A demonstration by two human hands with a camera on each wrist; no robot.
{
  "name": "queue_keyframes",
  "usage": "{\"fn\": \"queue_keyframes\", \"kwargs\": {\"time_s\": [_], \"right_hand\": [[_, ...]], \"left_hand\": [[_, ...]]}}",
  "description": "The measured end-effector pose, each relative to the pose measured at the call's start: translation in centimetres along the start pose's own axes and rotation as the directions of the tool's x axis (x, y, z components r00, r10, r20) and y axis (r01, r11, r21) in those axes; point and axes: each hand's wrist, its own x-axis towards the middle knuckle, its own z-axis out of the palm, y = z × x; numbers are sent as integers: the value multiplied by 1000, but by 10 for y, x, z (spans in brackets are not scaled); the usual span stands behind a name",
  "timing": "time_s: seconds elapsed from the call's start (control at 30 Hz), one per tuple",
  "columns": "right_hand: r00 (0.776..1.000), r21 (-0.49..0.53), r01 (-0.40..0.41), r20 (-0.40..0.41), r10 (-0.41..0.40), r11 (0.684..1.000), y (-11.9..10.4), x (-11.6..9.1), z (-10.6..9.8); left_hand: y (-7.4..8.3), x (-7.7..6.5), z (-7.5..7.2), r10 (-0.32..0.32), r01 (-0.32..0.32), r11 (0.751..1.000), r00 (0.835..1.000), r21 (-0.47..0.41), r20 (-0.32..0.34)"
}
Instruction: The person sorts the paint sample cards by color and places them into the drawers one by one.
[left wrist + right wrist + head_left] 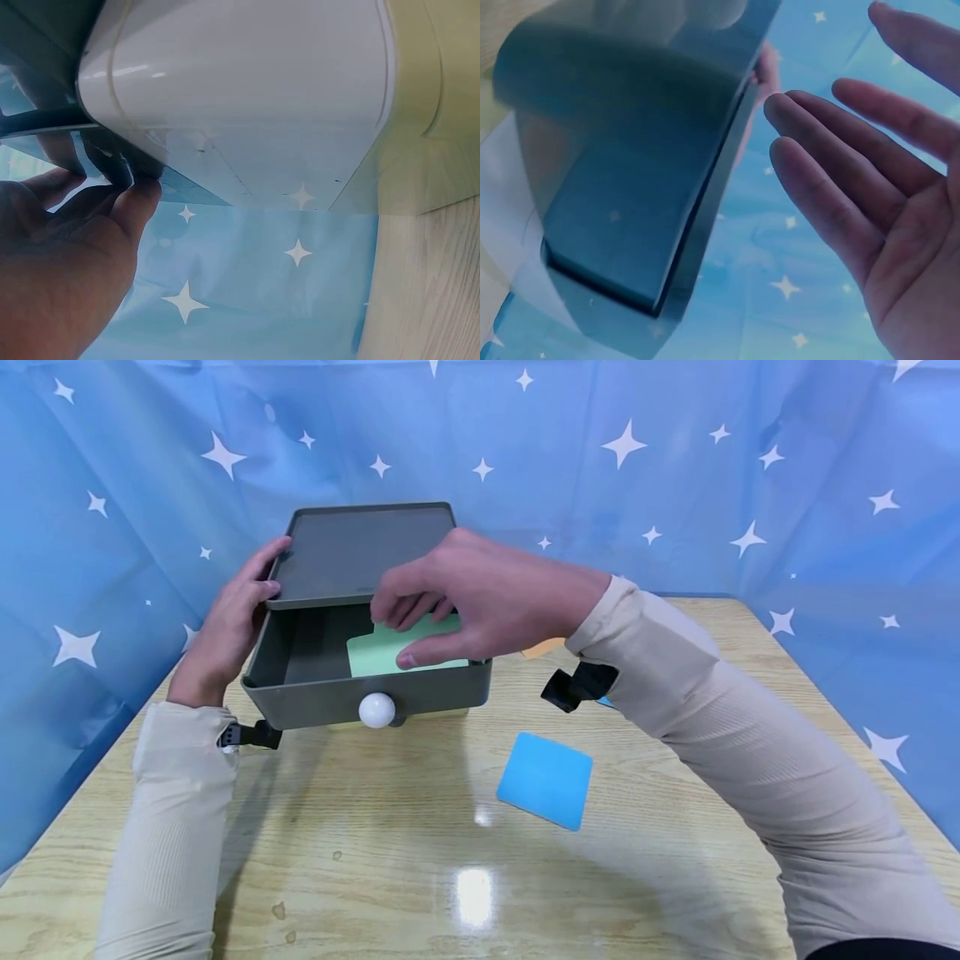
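A dark grey box point(360, 547) with a shallow-rimmed top has its drawer point(442, 693) pulled out toward me. A round white knob point(377, 710) sits on the drawer front. Inside the drawer's right part are light green cards point(371, 656). My left hand point(225, 622) rests with thumb and fingertips against the left rim of the box top. Above the green cards is my right hand point(468, 589), fingers loosely bent. In the right wrist view the right hand's fingers are spread, with nothing between them. The left wrist view shows the box's pale side point(247, 67) beside the left fingertips.
A blue square card point(545, 781) lies on the wooden table point(360, 843), right of the box. Part of an orange card point(543, 647) shows behind the right wrist; a sliver of blue peeks out under the sleeve. A blue star-patterned curtain point(570, 443) surrounds the table.
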Motion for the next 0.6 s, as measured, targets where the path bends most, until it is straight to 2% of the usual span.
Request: {"fn": "queue_keyframes", "kwargs": {"time_s": [0.17,0.33,0.47,0.6], "right_hand": [[996,-9,65,-68,-65,998,-8,-5,3],[975,-61,171,-132,-178,983,-14,-8,13],[962,-39,244,-115,-247,969,-19,-9,25],[966,17,254,-64,-252,967,-25,-11,34]], "left_hand": [[1,-1,1,4,-4,1000,1000,14,-6],[0,0,0,5,-5,1000,1000,20,-10],[-1,0,0,8,-8,1000,1000,2,-5],[-2,1,-1,6,-6,1000,1000,0,-8]]}}
